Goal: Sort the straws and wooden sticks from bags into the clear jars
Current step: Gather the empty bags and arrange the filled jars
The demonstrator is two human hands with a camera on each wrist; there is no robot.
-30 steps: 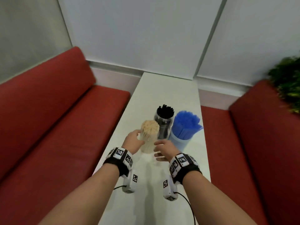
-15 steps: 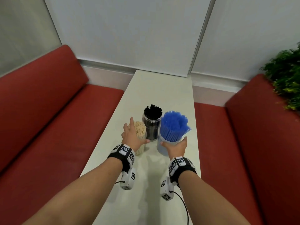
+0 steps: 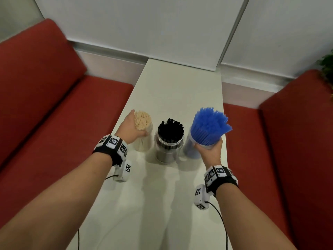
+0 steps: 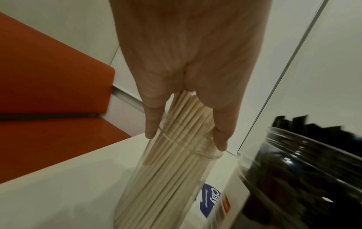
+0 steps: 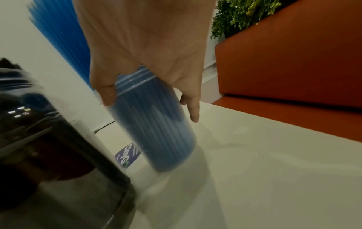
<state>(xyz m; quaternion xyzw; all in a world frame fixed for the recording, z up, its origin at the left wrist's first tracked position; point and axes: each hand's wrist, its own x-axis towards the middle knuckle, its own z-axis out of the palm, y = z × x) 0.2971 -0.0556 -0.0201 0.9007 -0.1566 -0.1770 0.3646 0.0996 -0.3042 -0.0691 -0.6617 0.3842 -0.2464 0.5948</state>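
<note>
Pale wooden sticks [image 3: 142, 119] and blue plastic straws [image 3: 210, 126] fill clear jars flanking the black-straw jar [image 3: 169, 141] on the white table [image 3: 180, 87], each clasped near its rim by left hand [image 3: 130, 127] and right hand [image 3: 210, 152], seemingly to space them apart.

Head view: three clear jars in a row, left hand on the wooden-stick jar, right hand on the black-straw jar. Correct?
Not quite. The right hand grips the clear jar of blue straws; the clear jar of black straws stands untouched in the middle, per the head view. The left hand holds the clear jar of wooden sticks.
</note>
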